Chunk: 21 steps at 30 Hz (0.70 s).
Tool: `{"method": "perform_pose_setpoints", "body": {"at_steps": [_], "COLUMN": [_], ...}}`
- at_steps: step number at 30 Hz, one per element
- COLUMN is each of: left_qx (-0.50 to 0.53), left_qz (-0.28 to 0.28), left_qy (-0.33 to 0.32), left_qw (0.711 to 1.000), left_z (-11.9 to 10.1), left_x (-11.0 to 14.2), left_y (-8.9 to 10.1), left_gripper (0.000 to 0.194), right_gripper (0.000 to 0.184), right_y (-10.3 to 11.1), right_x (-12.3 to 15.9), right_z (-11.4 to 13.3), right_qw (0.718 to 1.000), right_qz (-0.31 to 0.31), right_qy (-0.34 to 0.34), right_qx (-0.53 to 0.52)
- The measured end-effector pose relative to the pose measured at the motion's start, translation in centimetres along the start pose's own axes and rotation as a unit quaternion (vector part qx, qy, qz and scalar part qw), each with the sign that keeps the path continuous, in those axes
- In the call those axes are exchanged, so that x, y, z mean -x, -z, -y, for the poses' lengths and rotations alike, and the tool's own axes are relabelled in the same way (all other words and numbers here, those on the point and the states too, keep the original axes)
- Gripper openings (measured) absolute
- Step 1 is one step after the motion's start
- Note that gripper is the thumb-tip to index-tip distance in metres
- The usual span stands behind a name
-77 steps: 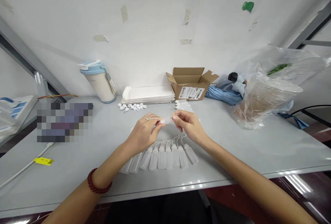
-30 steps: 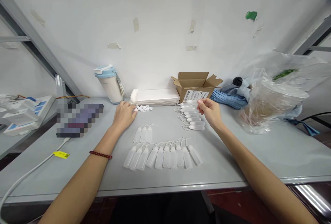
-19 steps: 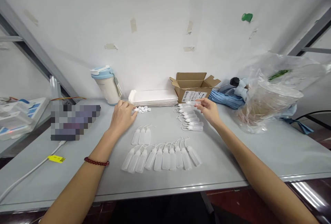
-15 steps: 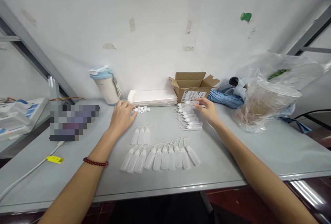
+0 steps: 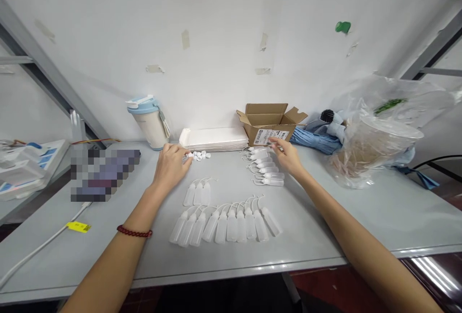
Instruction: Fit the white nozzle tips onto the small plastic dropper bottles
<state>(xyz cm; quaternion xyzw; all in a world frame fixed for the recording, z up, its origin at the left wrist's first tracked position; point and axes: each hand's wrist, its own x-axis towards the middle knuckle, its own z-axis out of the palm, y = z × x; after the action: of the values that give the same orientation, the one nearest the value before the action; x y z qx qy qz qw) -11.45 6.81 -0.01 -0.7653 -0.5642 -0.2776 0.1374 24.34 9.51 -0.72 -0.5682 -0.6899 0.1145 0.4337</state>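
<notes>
Ten translucent squeeze bottles (image 5: pixel 231 227) lie side by side at the front of the gray tabletop (image 5: pixel 306 236), long axes running roughly front to back and slightly fanned, tubed ends pointing away from the person. Behind their left end, three matching bottles (image 5: pixel 198 195) point likewise away. Farther right, at least five overlapping bottles (image 5: pixel 273 176) lie crosswise, tubed ends leftward, before one cardboard box (image 5: pixel 269 110). The left hand (image 5: pixel 171 166) rests, fingers curled, against at least six white caps (image 5: pixel 204 154); the right hand (image 5: pixel 288 157) bends its fingers beside the rearmost crosswise bottles. Whether either grips anything cannot be told.
</notes>
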Motion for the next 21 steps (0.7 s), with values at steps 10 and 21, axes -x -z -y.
{"method": "perform_pose_setpoints", "body": {"at_steps": [10, 21], "left_qx": [0.033, 0.055], "left_qz": [-0.023, -0.014], "left_qy": [-0.001, 0.000], "left_qw": [0.999, 0.998], "left_z": [-0.9, -2.4], "left_x": [-0.1, -0.1], "left_y": [0.8, 1.5], "left_gripper": [0.021, 0.019], "right_gripper": [0.015, 0.021], "right_y": [1.9, 4.5], "right_x": [3.1, 4.3], "right_z": [6.4, 8.4], "right_qw": [0.989, 0.835], "right_qz": [0.113, 0.548], "right_qy": [0.098, -0.052], "right_qx": [0.016, 0.005]}}
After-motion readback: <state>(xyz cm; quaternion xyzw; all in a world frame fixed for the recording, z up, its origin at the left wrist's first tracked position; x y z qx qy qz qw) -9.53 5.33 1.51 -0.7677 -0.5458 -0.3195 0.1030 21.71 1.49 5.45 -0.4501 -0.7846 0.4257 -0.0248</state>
